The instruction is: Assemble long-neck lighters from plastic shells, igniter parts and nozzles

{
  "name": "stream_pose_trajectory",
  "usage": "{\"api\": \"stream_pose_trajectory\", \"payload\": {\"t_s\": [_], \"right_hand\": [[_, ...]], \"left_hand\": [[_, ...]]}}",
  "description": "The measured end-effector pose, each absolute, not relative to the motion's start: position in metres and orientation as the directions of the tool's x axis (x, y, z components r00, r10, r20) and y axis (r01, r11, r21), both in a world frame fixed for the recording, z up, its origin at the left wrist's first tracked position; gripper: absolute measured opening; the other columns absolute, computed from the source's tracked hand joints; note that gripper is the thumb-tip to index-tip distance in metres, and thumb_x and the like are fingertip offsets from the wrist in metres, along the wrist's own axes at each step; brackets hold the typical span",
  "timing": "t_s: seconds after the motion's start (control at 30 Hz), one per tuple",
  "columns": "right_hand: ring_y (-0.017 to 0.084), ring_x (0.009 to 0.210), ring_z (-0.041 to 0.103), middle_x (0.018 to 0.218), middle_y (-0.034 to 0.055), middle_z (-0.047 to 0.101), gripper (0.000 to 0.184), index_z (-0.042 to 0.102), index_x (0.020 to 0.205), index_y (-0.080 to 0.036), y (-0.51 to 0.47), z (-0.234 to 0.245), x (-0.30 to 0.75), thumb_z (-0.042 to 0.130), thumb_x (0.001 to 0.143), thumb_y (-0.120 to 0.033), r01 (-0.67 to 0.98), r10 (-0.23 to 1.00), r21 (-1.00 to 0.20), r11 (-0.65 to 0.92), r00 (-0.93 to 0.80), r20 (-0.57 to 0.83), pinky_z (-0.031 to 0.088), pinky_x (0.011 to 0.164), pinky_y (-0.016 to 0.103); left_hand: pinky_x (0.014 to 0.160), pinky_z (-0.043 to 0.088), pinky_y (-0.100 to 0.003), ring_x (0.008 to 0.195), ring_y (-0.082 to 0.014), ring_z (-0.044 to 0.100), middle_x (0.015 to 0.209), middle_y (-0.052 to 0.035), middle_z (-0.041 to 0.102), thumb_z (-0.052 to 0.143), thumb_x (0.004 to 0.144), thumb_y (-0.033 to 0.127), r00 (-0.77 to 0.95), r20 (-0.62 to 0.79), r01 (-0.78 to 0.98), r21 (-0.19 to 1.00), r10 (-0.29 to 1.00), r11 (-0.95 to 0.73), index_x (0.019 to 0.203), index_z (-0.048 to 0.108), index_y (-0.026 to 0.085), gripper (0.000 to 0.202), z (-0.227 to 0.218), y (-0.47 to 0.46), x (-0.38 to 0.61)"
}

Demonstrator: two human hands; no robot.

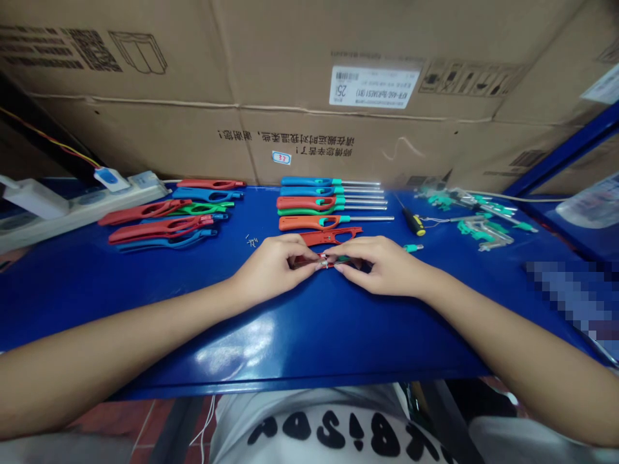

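My left hand [271, 267] and my right hand [384, 265] meet at the middle of the blue table, fingers closed in a pinch. Between their fingertips is a red lighter handle [330, 265], with a small whitish part on it. Most of this handle is hidden by my fingers, and a bit of green shows under the right ones. Just behind my hands lies a red handle shell [316, 238]. Several tiny screws [252, 241] are scattered beside my left hand. A small green-and-clear piece [412, 248] lies by my right hand.
Several long-nosed lighters [309, 223] lie in a row behind. Loose handle shells [145, 232] are piled left, near a white power strip [87, 209]. On the right are a screwdriver [414, 222] and green-and-clear lighter parts [483, 231]. A cardboard box [193, 129] walls the back.
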State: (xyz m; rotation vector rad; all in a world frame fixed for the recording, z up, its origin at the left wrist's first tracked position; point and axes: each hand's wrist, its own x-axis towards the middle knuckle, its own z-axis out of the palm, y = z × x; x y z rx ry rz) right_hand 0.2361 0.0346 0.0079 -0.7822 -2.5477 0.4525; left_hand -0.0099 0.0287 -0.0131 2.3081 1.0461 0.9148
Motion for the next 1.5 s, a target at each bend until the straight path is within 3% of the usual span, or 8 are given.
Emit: {"api": "stream_pose_trajectory", "payload": {"t_s": [0.33,0.57,0.73,0.97,1.23,1.5], "right_hand": [[0.022,0.097,0.068,0.109,0.0088,0.071,0.022,0.068,0.113,-0.019,0.045,0.01,0.249,0.058,0.094,-0.021,0.516,0.606,-0.321,0.794,-0.71,0.359,0.056,0.078,0.034],[0.026,0.108,0.061,0.117,0.013,0.065,0.027,0.07,0.118,-0.019,0.047,0.001,0.243,0.06,0.094,-0.023,0.434,0.497,-0.243,0.867,-0.779,0.383,0.053,0.092,0.042],[0.029,0.117,0.058,0.132,0.0139,0.061,0.034,0.068,0.129,-0.023,0.045,0.002,0.242,0.058,0.097,-0.028,0.423,0.457,-0.174,0.889,-0.829,0.322,0.048,0.099,0.05],[0.028,0.115,0.059,0.128,0.0126,0.064,0.033,0.067,0.127,-0.02,0.048,0.0,0.244,0.061,0.095,-0.027,0.455,0.499,-0.211,0.865,-0.824,0.268,0.047,0.098,0.047],[0.026,0.112,0.06,0.124,0.0127,0.065,0.03,0.068,0.125,-0.019,0.052,-0.003,0.247,0.059,0.097,-0.026,0.448,0.493,-0.211,0.869,-0.824,0.279,0.047,0.096,0.044],[0.026,0.112,0.061,0.122,0.0128,0.065,0.028,0.069,0.123,-0.018,0.052,-0.003,0.245,0.06,0.096,-0.024,0.432,0.488,-0.241,0.869,-0.828,0.276,0.047,0.096,0.043]], "left_hand": [[0.067,0.05,-0.025,0.074,-0.0135,0.064,0.087,-0.0045,0.068,0.065,0.095,0.025,0.554,0.374,0.509,0.556,0.744,-0.658,0.1,0.08,0.019,0.017,-0.009,0.025,-0.013],[0.075,0.052,-0.03,0.079,-0.0164,0.065,0.089,-0.0058,0.068,0.061,0.098,0.029,0.601,0.346,0.542,0.486,0.72,-0.686,0.101,0.08,0.02,0.021,-0.005,0.026,-0.014],[0.075,0.052,-0.03,0.081,-0.0176,0.065,0.09,-0.0064,0.068,0.061,0.097,0.03,0.603,0.368,0.558,0.439,0.707,-0.704,0.102,0.079,0.018,0.022,-0.007,0.025,-0.013],[0.075,0.053,-0.029,0.084,-0.0176,0.066,0.091,-0.0055,0.071,0.063,0.096,0.029,0.595,0.357,0.538,0.488,0.72,-0.687,0.099,0.075,0.017,0.017,-0.005,0.027,-0.014],[0.08,0.054,-0.032,0.089,-0.0199,0.066,0.093,-0.0055,0.071,0.059,0.099,0.031,0.649,0.322,0.606,0.329,0.689,-0.724,0.104,0.077,0.021,0.021,0.002,0.025,-0.015],[0.07,0.052,-0.027,0.08,-0.0163,0.065,0.091,-0.0043,0.069,0.061,0.098,0.032,0.628,0.216,0.649,0.385,0.748,-0.656,0.108,0.08,0.025,0.022,0.008,0.022,-0.014]]}}
